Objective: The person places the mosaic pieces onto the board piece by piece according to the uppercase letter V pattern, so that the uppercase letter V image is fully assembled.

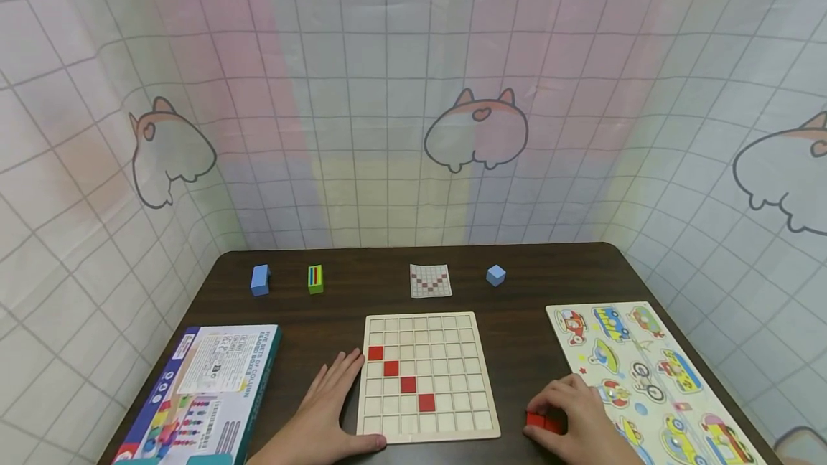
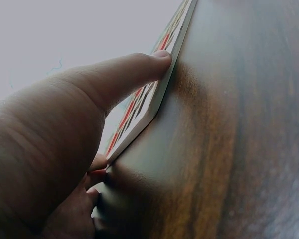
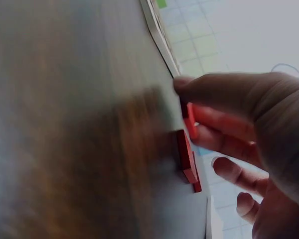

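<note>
A pale square grid board (image 1: 487,386) lies on the dark table, with several red square tiles (image 1: 408,384) in a diagonal of its cells. My left hand (image 1: 329,407) rests at the board's front left corner, fingers stretched along the left side. In the left wrist view its thumb (image 2: 134,72) presses on the front edge. To the right of the board, my right hand (image 1: 575,415) pinches a red tile (image 3: 190,119) between thumb and fingers. Other red tiles (image 3: 187,157) lie on the table close under that hand, partly hidden by it in the head view.
A boxed set (image 1: 220,372) lies at the left and a vehicle picture board (image 1: 620,357) at the right. Along the back are a blue block (image 1: 260,280), a green striped block (image 1: 315,279), a small pattern card (image 1: 431,281) and a blue cube (image 1: 496,275). Patterned cloth (image 1: 388,92) hangs around the table.
</note>
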Tool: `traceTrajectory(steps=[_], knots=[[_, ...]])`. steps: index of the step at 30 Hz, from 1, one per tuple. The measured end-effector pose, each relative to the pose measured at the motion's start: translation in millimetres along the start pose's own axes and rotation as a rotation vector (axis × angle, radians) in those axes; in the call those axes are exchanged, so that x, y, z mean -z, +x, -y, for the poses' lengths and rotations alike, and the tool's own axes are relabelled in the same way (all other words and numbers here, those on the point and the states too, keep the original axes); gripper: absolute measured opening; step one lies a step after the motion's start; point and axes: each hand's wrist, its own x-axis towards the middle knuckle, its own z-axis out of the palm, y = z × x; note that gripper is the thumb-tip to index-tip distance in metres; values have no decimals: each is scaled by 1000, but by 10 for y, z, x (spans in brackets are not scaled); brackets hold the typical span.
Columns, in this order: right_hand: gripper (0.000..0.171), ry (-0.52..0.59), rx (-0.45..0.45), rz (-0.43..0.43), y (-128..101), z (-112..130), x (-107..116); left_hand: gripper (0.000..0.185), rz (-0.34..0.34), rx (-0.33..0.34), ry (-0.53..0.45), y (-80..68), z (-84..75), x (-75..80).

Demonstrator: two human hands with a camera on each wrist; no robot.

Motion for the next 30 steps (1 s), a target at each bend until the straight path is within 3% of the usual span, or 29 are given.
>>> traceTrajectory(steps=[5,13,22,30], knots=[[30,38,69,-108,51,1,10,140,10,6,-3,-2,-4,2],[26,59,-6,-74,182,27,32,141,24,19,-3,-2,-14,0],[25,100,73,-111,354,95,-4,139,16,6,-11,-5,5,-3],[21,144,64,-40,542,174,-98,140,9,3,-4,4,11,-12]])
